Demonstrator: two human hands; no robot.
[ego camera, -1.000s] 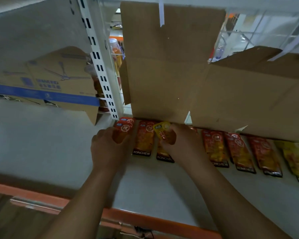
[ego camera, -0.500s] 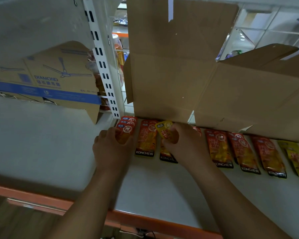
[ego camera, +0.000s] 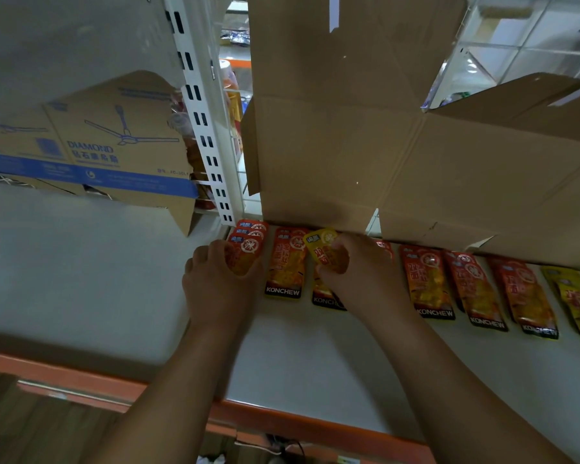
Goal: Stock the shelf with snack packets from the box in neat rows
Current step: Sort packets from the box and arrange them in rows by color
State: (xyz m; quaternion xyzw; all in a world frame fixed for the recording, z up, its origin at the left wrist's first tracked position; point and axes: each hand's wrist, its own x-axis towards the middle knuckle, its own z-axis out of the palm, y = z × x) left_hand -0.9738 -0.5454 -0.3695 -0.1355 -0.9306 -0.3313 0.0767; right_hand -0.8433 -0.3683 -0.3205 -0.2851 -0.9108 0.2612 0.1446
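- Shop aisle or stockroom, judged from retail racking and packaged goods.
- White metal shelf (ego camera: 81, 279) with an orange front rail (ego camera: 282, 420) near; slotted white upright (ego camera: 201, 128) at far left of centre.
- Many identical snack packets (ego camera: 429, 283) marked KONCHEW, laid side by side along the far edge.
- Opened brown cardboard box (ego camera: 349, 145) just behind them.
- Far left, carton (ego camera: 114, 145) printed with a ceiling fan and DIAMOND.
- Far right, wire grid panel (ego camera: 503, 48); blurred goods (ego camera: 231, 85) beyond the upright.

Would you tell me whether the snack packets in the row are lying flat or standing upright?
Lying flat: the snack packets show printed faces upward on the shelf.
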